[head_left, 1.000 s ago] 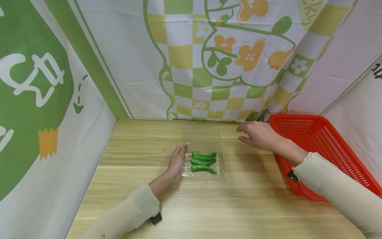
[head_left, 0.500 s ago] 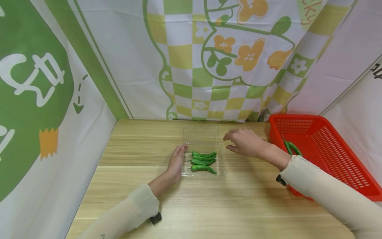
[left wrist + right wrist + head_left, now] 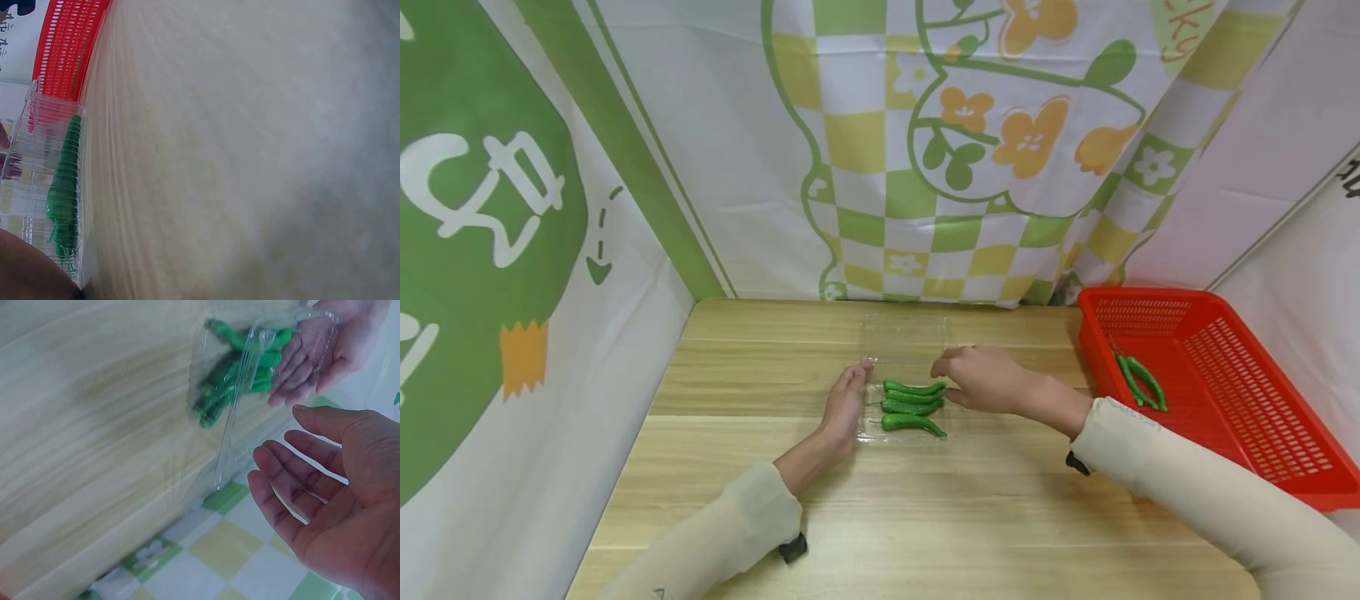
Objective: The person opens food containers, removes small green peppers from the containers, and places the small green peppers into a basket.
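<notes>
A hinged clear plastic box (image 3: 904, 325) lies with its lid folded back on the table. Several green chili peppers (image 3: 913, 408) lie side by side in its base. My left hand (image 3: 842, 408) holds the box's left side, fingertips at the rim near the hinge; the right wrist view shows this hand's fingers (image 3: 300, 369) through the clear plastic. My right hand (image 3: 981, 379) is over the box's right edge, fingertips close to the pepper tips. In the right wrist view its fingers are spread and loosely bent, with nothing between them.
To the right stands a red plastic basket (image 3: 1217, 425) with perforated sides. Green chili peppers (image 3: 1141, 383) lie inside it near the left wall. A patterned cloth (image 3: 925, 208) hangs behind the table (image 3: 745, 358), and white panels stand on both sides.
My right hand has moved left from beside the basket to the right edge of the box. Peppers in the basket have come into view. My left hand has stayed at the box.
</notes>
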A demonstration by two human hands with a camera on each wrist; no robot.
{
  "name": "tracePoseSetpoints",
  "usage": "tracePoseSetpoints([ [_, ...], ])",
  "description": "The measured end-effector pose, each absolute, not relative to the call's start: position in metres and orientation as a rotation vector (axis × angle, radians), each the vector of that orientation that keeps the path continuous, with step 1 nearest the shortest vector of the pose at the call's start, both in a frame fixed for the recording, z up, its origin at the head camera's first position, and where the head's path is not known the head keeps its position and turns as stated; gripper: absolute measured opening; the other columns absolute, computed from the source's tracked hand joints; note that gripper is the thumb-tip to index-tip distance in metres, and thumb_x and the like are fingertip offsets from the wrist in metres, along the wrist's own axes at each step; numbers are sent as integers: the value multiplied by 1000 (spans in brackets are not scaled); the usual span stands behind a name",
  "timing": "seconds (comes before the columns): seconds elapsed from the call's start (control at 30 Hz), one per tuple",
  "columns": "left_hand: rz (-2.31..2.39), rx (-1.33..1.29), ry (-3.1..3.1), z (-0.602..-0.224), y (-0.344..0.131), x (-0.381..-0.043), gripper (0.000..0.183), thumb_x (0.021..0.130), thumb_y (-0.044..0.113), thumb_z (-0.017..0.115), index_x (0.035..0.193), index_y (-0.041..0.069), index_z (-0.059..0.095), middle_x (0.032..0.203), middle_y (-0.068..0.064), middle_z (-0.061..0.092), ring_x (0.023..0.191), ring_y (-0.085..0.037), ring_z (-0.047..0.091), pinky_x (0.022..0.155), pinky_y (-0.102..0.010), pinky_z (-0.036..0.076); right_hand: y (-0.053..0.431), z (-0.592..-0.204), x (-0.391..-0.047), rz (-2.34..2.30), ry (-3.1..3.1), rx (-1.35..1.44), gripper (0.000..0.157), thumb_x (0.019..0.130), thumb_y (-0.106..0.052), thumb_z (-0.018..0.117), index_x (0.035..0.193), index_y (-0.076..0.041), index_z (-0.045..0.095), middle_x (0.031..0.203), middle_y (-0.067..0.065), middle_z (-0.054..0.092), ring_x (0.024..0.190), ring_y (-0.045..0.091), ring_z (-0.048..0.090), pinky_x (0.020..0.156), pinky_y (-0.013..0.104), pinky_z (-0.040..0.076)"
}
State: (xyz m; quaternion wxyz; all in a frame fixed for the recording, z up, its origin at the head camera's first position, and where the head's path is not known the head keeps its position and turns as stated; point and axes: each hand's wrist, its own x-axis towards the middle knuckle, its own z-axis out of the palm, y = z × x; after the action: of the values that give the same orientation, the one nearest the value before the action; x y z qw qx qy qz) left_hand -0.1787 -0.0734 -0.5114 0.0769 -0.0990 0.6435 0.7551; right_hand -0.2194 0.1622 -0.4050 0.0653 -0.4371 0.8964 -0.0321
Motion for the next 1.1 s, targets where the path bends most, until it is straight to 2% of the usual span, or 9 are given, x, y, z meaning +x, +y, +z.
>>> tracePoseSetpoints([
  [0.23, 2266, -287, 1916, -511, -74, -179, 43, 117, 22, 31, 151, 0, 47, 170, -18, 34, 161, -41, 19, 132, -58, 10, 147, -414, -215, -162, 2602, -1338, 28, 95, -13, 80, 122, -4, 75, 118, 12, 75, 101, 27, 75, 84, 42, 64],
  [0.4, 2274, -297, 1907, -511, -73, -179, 43, 117, 21, 31, 150, -2, 46, 170, -18, 34, 161, -40, 19, 132, -57, 9, 136, -424, -214, -160, 2574, -1367, 24, 93, -13, 82, 115, -8, 76, 110, 7, 75, 90, 19, 72, 75, 37, 63],
  [0.6, 2282, -299, 1903, -511, -73, -179, 43, 117, 22, 31, 149, -3, 46, 169, -18, 36, 162, -37, 18, 133, -55, 9, 125, -432, -215, -169, 2565, -1406, 18, 89, -14, 86, 104, -10, 76, 97, 5, 72, 77, 11, 61, 65, 33, 56],
  [0.83, 2295, -299, 1875, -511, -73, -180, 44, 117, 23, 31, 150, -1, 45, 170, -17, 35, 162, -36, 15, 133, -55, 7, 114, -436, -214, -194, 2544, -1405, 19, 86, -15, 87, 103, -11, 78, 97, 2, 73, 80, 11, 63, 69, 36, 58],
  [1.1, 2300, -297, 1867, -509, -73, -178, 43, 117, 22, 31, 151, 1, 46, 170, -16, 35, 162, -36, 15, 133, -55, 6, 108, -447, -214, -215, 2533, -1446, 15, 82, -12, 88, 92, -13, 76, 89, 1, 70, 75, 10, 57, 65, 35, 56],
])
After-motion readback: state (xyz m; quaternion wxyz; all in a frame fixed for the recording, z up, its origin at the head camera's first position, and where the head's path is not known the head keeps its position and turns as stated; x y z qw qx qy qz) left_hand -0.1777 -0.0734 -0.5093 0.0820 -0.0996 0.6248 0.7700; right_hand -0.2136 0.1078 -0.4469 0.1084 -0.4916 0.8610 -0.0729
